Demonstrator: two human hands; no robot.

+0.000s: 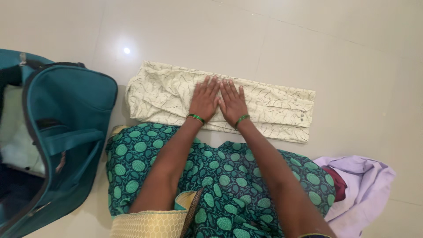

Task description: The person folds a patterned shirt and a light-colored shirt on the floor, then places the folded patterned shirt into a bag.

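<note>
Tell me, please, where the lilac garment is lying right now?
In the head view, the lilac garment lies crumpled on the floor at lower right, beside the person's green patterned clothing, below the folded cream garment.

Both forearms are bare, without sleeves. Each wrist carries a thin green bangle: one at the left hand [204, 100], one at the right hand [232, 103]. The garment [229, 185] is dark teal with round green motifs; its border [150, 224] is woven gold.
</note>
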